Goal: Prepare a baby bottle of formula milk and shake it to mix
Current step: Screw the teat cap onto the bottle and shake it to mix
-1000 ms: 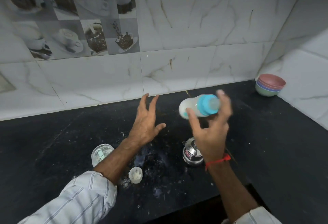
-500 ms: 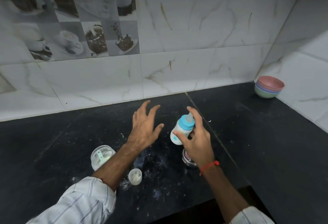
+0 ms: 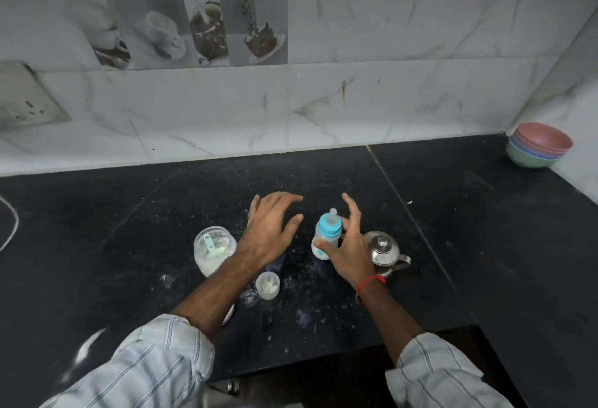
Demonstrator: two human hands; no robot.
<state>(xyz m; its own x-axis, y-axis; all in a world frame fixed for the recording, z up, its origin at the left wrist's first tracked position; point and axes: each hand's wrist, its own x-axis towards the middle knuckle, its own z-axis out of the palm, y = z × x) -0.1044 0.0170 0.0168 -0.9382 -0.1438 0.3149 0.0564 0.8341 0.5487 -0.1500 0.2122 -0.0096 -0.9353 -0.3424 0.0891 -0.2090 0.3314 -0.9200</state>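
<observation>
A home kitchen — black stone tabletop (image 3: 485, 245) against marble-look wall tiles (image 3: 388, 51), some printed with coffee cups, stacked plastic bowls (image 3: 538, 145) in the corner, a steel kettle (image 3: 383, 250).

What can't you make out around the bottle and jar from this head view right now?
- Lower side of the blue-collared baby bottle: covered by the right hand.
- Front of the steel kettle: behind that hand.
- Right edge of the clear powder jar: behind the left hand's wrist.
- Striped sleeves: motion-blurred, cut off at the bottom edge.

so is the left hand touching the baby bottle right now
Apart. The head view shows dark countertop between the left hand, thumb included, and the baby bottle. Only the right hand holds it.
</observation>
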